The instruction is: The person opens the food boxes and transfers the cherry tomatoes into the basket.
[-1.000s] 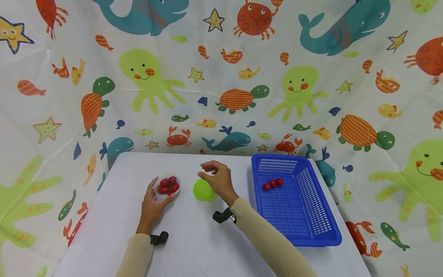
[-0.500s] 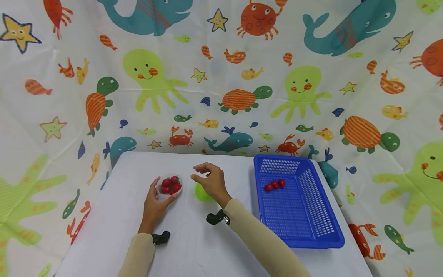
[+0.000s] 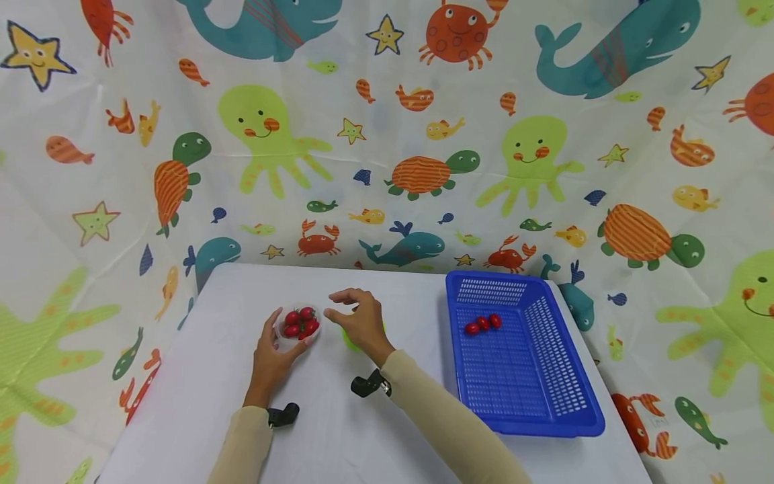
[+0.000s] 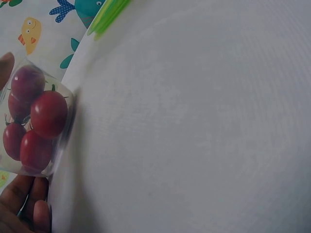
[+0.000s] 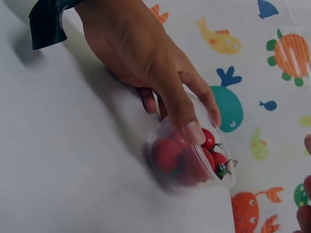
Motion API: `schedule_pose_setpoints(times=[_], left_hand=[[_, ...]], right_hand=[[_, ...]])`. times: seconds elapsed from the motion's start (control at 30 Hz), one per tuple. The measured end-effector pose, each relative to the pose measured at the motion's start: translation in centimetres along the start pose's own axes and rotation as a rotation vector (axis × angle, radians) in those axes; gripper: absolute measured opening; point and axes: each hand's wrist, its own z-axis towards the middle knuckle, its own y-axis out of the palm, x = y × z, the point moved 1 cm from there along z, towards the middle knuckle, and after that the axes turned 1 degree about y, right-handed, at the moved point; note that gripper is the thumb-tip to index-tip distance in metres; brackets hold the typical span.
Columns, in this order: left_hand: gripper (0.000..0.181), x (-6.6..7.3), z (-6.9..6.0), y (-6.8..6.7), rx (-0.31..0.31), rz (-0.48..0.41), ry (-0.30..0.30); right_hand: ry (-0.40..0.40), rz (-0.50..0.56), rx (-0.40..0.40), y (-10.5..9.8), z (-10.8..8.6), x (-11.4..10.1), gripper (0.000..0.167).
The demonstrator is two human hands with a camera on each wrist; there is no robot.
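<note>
My left hand [image 3: 270,356] holds a small clear plastic tub [image 4: 68,101], thumb and fingers curved round its sides. Several red cherry tomatoes [image 3: 301,323], some with green stems, fill the tub. Close to it on the right hovers my right hand [image 3: 361,319], with thumb and fingers apart and nothing between them; only its fingertips [image 5: 306,218] show at the edge of the right wrist view. Partly hidden beneath that hand, a round bright green lid [image 3: 349,341] lies on the table.
At the right of the white table [image 3: 326,430] stands a blue plastic basket [image 3: 520,383]. Three red cherry tomatoes [image 3: 482,323] lie inside it near its left wall. A sea-animal printed cloth [image 3: 363,168] hangs behind the table.
My right hand has moved left over the green lid toward the tub and now covers more of the lid. The left hand keeps its hold on the tub.
</note>
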Motion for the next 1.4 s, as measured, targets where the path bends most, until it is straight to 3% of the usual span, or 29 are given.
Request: schedule_pose_setpoints(times=[0.2, 0.7, 1.03, 1.4], left_hand=[[0.103, 0.0, -0.1, -0.1, -0.003, -0.005, -0.001], [0.106, -0.2, 0.0, 0.1, 0.012, 0.007, 0.003], [0.106, -0.3, -0.2, 0.1, 0.013, 0.004, 0.000], [0.102, 0.1, -0.4, -0.1, 0.000, -0.014, 0.022]], right_hand=[[-0.003, 0.019, -0.013, 0.9, 0.1, -0.1, 0.027], [-0.001, -0.051, 0.024, 3.8, 0.7, 0.4, 0.030], [0.001, -0.117, 0.024, 5.9, 0.8, -0.2, 0.030], [0.009, -0.222, 0.005, 8.0, 1.4, 0.6, 0.032]])
